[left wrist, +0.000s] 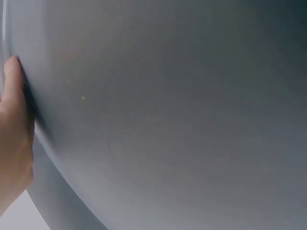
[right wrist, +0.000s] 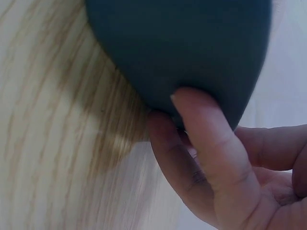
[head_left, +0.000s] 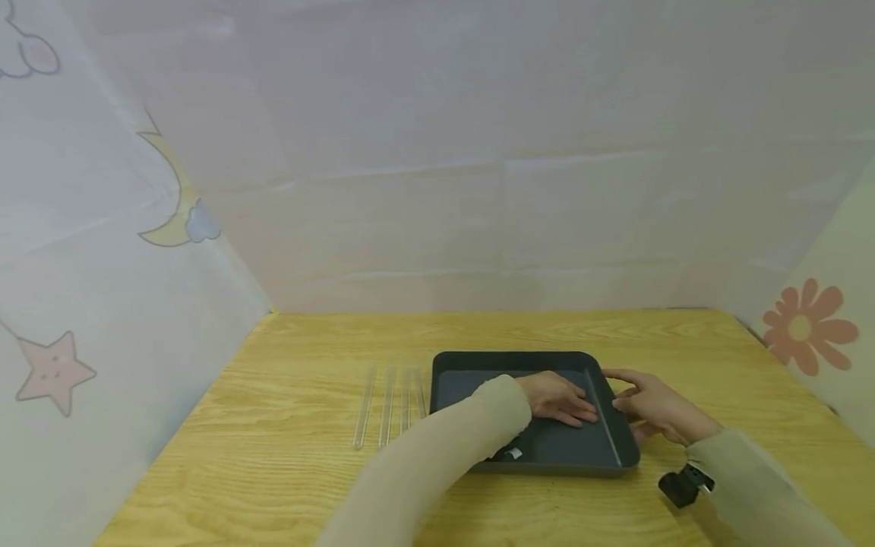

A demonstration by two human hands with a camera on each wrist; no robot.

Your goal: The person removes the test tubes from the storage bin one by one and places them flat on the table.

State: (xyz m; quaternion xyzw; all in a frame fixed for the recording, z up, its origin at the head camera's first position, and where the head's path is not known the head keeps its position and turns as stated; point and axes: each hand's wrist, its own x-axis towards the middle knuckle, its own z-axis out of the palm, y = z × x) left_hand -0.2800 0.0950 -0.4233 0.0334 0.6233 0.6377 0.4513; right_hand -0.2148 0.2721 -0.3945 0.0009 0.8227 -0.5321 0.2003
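A dark, shallow baking tray [head_left: 533,469] lies on the wooden table. My left hand [head_left: 559,399] reaches across into it, palm down, with fingers extended toward its right side wall. In the left wrist view, the fingers [left wrist: 14,86] rest along the tray's inner wall [left wrist: 29,103]. My right hand [head_left: 659,406] holds the tray's right edge from outside. Seen from the right wrist, bent fingers [right wrist: 211,139] press against the outer wall [right wrist: 182,52], one fingertip at its lower edge. The left sleeve [head_left: 437,448] hides the tray's near left part.
Several clear, slim tubes [head_left: 386,406] lie side by side on the table [head_left: 273,441], left of the tray. A small white piece [head_left: 515,453] shows beside the left sleeve. Pale printed sheets [head_left: 478,190] stand around the table's back and sides.
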